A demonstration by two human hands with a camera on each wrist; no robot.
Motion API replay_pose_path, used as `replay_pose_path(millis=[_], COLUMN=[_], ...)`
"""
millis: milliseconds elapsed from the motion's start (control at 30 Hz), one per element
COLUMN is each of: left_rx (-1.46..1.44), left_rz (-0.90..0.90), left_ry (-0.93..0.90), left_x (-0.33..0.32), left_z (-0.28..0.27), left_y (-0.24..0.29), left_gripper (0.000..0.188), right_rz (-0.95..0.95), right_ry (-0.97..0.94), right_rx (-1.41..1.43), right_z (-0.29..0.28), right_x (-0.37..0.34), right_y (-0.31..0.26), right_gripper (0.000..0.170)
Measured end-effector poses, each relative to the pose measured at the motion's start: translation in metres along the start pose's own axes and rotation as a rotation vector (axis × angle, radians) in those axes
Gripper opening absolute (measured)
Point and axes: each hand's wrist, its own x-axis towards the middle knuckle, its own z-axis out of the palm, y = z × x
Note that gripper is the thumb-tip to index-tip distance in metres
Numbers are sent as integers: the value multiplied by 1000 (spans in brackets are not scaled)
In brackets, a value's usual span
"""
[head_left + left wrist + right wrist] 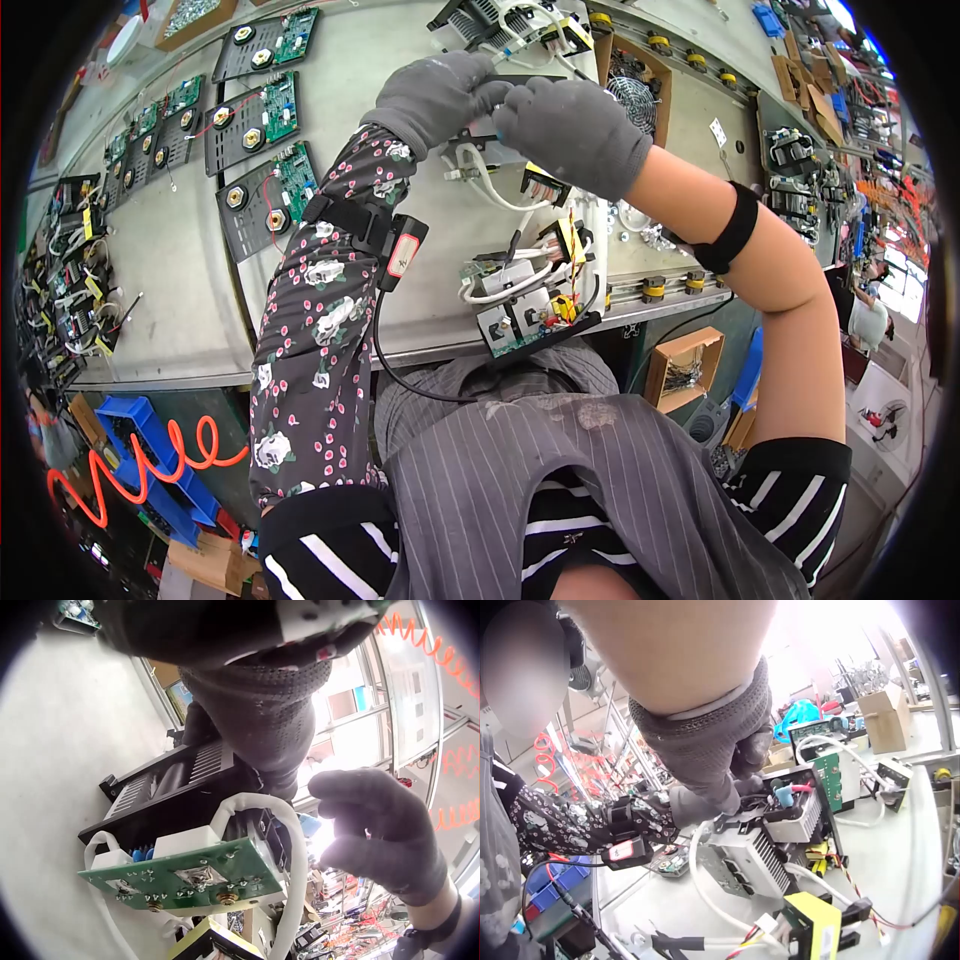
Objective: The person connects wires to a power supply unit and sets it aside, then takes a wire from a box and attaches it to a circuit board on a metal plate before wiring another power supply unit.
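A unit with silver heat sinks [750, 859], a green circuit board [195, 877] and a black frame [165, 791] stands on the bench. At its top edge, the gloved left hand [430, 100] [259, 720] [697, 806] grips it; the fingertips are partly hidden. Beside it, the gloved right hand [575, 135] [382, 829] [705, 754] has bent fingers at the unit's top, near a light blue piece [309, 823] [784, 796]. Whether these fingers pinch anything cannot be told. White sleeved cables [292, 877] loop around the unit.
A similar unit [515, 310] stands at the bench's near edge, with another [490, 25] at the far side. Black plates with green boards [265, 125] lie at left. A cardboard box with a fan [632, 95] sits right of the hands, and rails with yellow rollers [655, 290] run alongside.
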Motion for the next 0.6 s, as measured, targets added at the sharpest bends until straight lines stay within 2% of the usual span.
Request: replay_pose_path(millis=[67,100,167,200,233,267,300,367,400,433,500,567,600], left_rx=[-23,-45,-30,13,53,45,40,12,12,1,-18,67,26], left_rz=[-46,-89,-46,-10,28,1,10,-23,-19,-23,-18,37,37], left_ry=[-46,-91,-62,-35,-6,-35,-35,-51,-51,-43,-32,-35,-40], left_x=[0,0,-1,0,1,1,1,0,0,0,3,3,4], left_z=[-5,-6,-1,1,2,1,2,1,0,-1,-2,-2,-2], left_y=[5,7,2,1,2,3,5,4,3,2,1,1,-2], left_gripper=[35,35,35,34,34,32,32,33,33,34,34,36,36], right_rz=[94,182,242,250,347,442,449,868,685,690,1345,1387,1345], right_ry=[28,-120,-347,-351,-247,-139,-141,-40,58,62,245,289,192], right_rx=[59,-30,-55,-59,119,296,290,1086,1037,1036,2127,2143,2028], right_z=[-11,-21,-25,-21,-14,-7,-2,9,15,17,22,14,7], right_x=[4,7,6,1,-6,-11,-12,-4,-4,0,2,-3,-7], right_y=[-2,-2,8,8,6,2,-1,-7,-4,-4,-1,-4,-3], right_gripper=[27,21,19,19,14,24,24,32,30,30,18,20,22])
